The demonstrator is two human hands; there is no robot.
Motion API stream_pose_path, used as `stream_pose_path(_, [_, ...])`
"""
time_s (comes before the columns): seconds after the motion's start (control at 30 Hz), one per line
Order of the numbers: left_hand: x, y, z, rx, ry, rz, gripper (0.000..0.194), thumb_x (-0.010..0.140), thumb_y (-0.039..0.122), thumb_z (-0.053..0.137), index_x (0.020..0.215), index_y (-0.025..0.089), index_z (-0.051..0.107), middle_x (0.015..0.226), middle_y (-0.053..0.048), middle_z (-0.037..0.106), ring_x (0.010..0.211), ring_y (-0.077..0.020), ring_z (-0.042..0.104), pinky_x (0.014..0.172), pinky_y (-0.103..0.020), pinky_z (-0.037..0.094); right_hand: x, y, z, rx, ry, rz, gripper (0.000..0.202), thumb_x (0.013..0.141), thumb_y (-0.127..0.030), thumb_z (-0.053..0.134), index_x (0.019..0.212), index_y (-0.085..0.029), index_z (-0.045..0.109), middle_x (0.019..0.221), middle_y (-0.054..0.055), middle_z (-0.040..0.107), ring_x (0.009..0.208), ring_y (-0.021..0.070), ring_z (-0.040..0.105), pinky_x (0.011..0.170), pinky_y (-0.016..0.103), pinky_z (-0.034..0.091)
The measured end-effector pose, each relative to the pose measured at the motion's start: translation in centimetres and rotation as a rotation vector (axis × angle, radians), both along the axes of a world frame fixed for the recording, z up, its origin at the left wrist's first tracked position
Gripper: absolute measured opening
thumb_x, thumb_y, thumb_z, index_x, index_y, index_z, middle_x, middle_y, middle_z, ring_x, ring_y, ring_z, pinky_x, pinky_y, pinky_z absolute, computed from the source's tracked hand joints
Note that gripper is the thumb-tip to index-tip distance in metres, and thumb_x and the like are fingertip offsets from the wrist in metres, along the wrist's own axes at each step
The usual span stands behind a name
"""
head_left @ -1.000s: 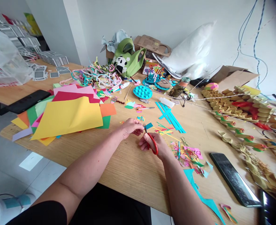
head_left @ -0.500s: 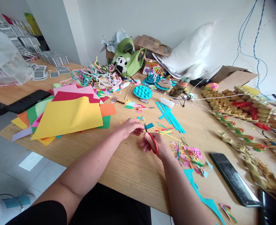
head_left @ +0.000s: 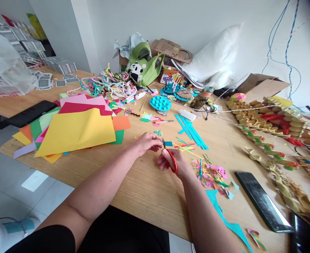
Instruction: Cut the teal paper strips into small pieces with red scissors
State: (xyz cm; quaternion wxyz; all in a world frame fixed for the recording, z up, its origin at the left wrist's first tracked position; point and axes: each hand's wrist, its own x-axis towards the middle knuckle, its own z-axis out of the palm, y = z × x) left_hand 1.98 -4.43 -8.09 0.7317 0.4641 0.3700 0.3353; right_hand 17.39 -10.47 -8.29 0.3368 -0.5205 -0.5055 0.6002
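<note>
My right hand [head_left: 176, 162] is closed round the red handles of a pair of scissors [head_left: 174, 164]. Its dark blades point up and away, close to the fingertips of my left hand [head_left: 148, 144]. Those fingers are pinched on a small strip of blue paper [head_left: 168, 143], whose free end sticks out to the right behind the blades. Whether the blades are closed on the paper is hard to make out. Tiny blue and yellow paper bits [head_left: 158, 133] lie just beyond my left hand. Thin coloured paper strips [head_left: 183, 144] lie to the right of the blue strip.
Stacked coloured paper [head_left: 78, 130] lies on the left. Paper scraps [head_left: 210, 174], a phone [head_left: 262, 200] and blue offcuts [head_left: 228, 221] are on the right. Blue strips [head_left: 193, 131], a blue paper disc [head_left: 160, 103], pipe cleaners [head_left: 110, 84] and a green bag [head_left: 146, 66] stand farther back.
The blue paper strip has turned from tilted to nearly level and sits slightly lower. Both hands and the scissors stay almost in place.
</note>
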Motion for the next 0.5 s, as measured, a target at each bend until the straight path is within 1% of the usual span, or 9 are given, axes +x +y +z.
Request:
stream_pose_path(0.17, [0.03, -0.03, 0.14, -0.009, 0.013, -0.004, 0.009, 0.062, 0.020, 0.063, 0.064, 0.011, 0.060, 0.059, -0.002, 0.060, 0.051, -0.0073, 0.052, 0.053, -0.021, 0.040, 0.02, -0.03, 0.05, -0.014, -0.004, -0.002, 0.052, 0.070, -0.064, 0.063, 0.065, -0.013, 0.059, 0.055, 0.005, 0.065, 0.040, 0.0116, 0.060, 0.038, 0.019, 0.047])
stream_pose_path(0.33, [0.13, -0.03, 0.17, -0.059, 0.013, 0.038, 0.009, 0.063, 0.020, 0.062, 0.066, 0.011, 0.061, 0.059, -0.001, 0.059, 0.052, -0.0077, 0.053, 0.052, -0.021, 0.041, -0.08, -0.06, 0.20, -0.021, -0.018, -0.010, 0.053, 0.070, -0.065, 0.063, 0.062, -0.013, 0.058, 0.053, 0.005, 0.064, 0.039, 0.0114, 0.059, 0.036, 0.018, 0.045])
stream_pose_path(0.5, [0.18, 0.10, -0.24, -0.024, 0.003, 0.008, 0.011, 0.061, 0.020, 0.065, 0.067, 0.011, 0.061, 0.060, -0.002, 0.060, 0.053, -0.0074, 0.053, 0.053, -0.021, 0.041, -0.13, -0.12, 0.39, -0.024, -0.008, -0.011, 0.053, 0.070, -0.066, 0.062, 0.062, -0.013, 0.058, 0.052, 0.004, 0.063, 0.038, 0.0111, 0.059, 0.036, 0.018, 0.044])
